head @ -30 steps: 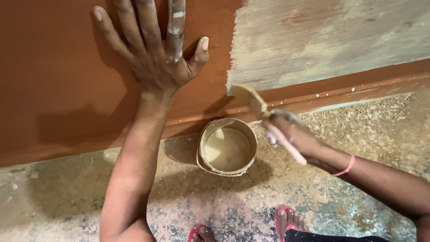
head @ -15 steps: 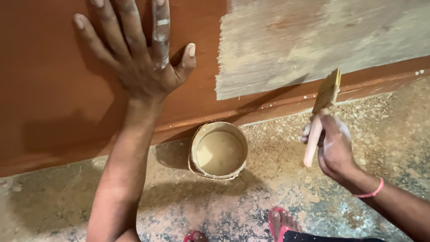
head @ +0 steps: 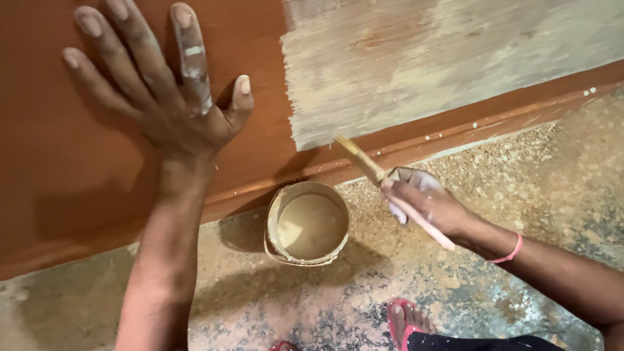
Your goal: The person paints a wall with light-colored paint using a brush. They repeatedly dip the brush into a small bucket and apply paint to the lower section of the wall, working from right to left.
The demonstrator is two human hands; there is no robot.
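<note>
Now the paintbrush is held in the grip of the right hand, closed around its pale pink handle. The bristles are laid at the lower left corner of the pale painted patch on the brown wall. Half a second ago the brush was held further right, upright, with its bristles near the skirting; it has been brought left and tilted, so that the tip now points up and to the left. A pink band is worn on the right wrist.

The left hand is pressed flat on the brown wall with the fingers spread wide, and nothing is held in it. It has stayed in this pose since the earlier frames. Pale paint is seen on its index finger.

The small round pot of beige paint is standing on the speckled floor, just beside the skirting and between the two arms, as before. A foot in a pink sandal is seen at the lower edge.
</note>
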